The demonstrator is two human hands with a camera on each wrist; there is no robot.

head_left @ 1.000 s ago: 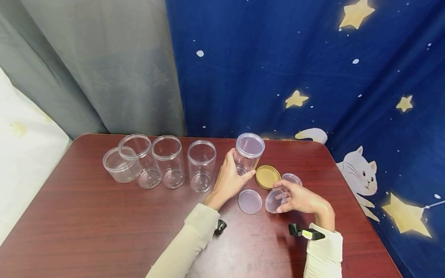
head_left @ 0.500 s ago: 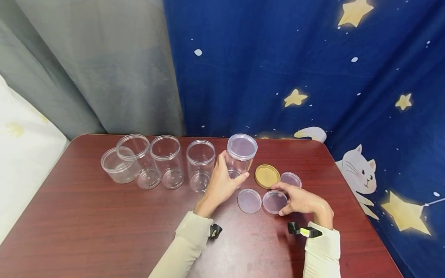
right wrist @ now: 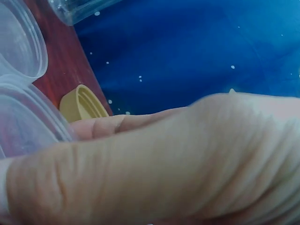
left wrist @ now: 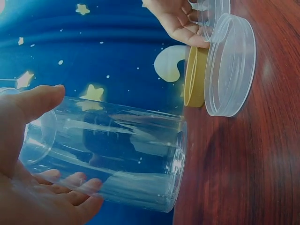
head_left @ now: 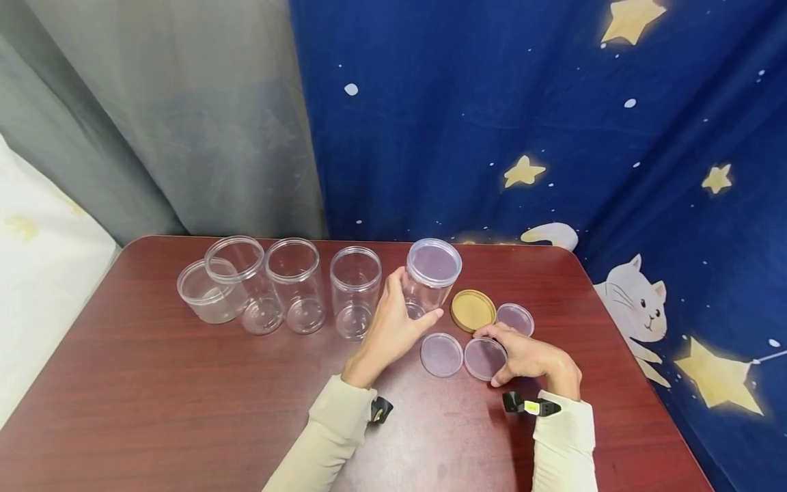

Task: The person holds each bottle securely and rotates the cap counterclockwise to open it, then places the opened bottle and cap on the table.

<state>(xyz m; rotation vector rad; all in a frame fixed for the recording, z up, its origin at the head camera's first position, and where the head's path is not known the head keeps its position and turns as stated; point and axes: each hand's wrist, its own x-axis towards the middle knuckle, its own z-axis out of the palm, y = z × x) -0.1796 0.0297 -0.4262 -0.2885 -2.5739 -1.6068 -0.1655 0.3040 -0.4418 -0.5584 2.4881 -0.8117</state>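
Note:
My left hand (head_left: 390, 328) grips a tall clear jar (head_left: 424, 297), a clear lid (head_left: 434, 262) on its top. In the left wrist view, thumb and fingers lie on opposite sides of the jar (left wrist: 112, 150); whether its base touches the table I cannot tell. At the right, my right hand (head_left: 529, 355) holds a clear lid (head_left: 485, 359) by its rim, thumb at the near side and fingers at the far side. This lid lies flat at the table. Beside it are another clear lid (head_left: 441, 354), a gold lid (head_left: 473, 311) and a further clear lid (head_left: 516, 319).
Left of my hands stand three tall clear jars (head_left: 356, 294), (head_left: 295, 287), (head_left: 238, 263), all without lids. A short wide clear jar (head_left: 212, 301) is at the far left. The reddish-brown table (head_left: 184, 410) ends at a curtain (head_left: 418, 123).
The clear lid in my right hand, tilted up a second ago, now lies flat. My left hand and the lidded jar have shifted left, then slightly back right.

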